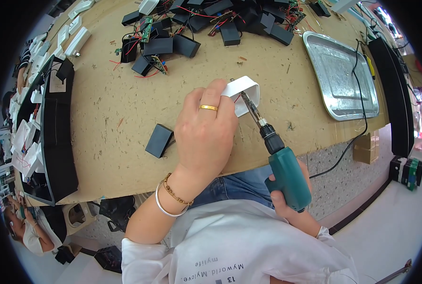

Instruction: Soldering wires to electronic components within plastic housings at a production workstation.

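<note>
Because the left hand [205,135] lies over it, much of the white plastic housing [243,93] is hidden; only its rounded far end shows past the fingertips, and the point where the driver's bit meets it is hard to make out. Black box-shaped casings with red wires [211,21] crowd the far edge of the cardboard-covered tabletop [111,99], a single black casing [159,140] lies near the front edge left of the hand, and a metal tray [341,75] sits toward the right edge. The left hand presses down, fingers curled over the housing near the tabletop's middle. The right hand [286,201] is wrapped around a teal electric screwdriver [279,163], angled up-left into the housing.
</note>
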{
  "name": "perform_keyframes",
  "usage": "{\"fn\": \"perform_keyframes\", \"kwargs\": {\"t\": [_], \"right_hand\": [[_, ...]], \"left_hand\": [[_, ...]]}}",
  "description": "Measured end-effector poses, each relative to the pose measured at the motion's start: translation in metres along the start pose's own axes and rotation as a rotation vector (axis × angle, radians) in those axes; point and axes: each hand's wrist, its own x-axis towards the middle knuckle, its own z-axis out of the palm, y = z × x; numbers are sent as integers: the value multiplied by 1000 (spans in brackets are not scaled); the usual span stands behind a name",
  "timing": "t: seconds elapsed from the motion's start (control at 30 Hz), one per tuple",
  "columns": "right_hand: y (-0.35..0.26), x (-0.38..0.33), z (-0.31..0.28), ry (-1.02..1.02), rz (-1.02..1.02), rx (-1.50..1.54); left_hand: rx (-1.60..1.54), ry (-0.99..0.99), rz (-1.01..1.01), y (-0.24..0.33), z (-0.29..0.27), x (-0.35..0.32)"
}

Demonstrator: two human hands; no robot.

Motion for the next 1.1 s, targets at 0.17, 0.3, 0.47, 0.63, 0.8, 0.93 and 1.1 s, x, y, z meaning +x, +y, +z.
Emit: {"fn": "perform_keyframes", "kwargs": {"t": [0.17, 0.3, 0.47, 0.63, 0.8, 0.93, 1.1], "right_hand": [[3, -4, -1, 5, 4, 9], [5, -4, 0, 11, -1, 24], [7, -6, -4, 3, -36, 6], [9, -17, -10, 38, -94, 51], [12, -24, -20, -42, -58, 146], [23, -41, -29, -24, -110, 236], [29, -53, -21, 91, -68, 241]], "left_hand": [[-2, 1, 1, 0, 0, 0], [-13, 5, 0, 0, 0, 1], [-34, -32, 8, -3, -2, 0], [-133, -103, -43, -2, -13, -6], [2, 68, 81, -1, -18, -6], [-87, 119, 104, -2, -28, -6], [-219, -6, -13, -4, -32, -11]]}}
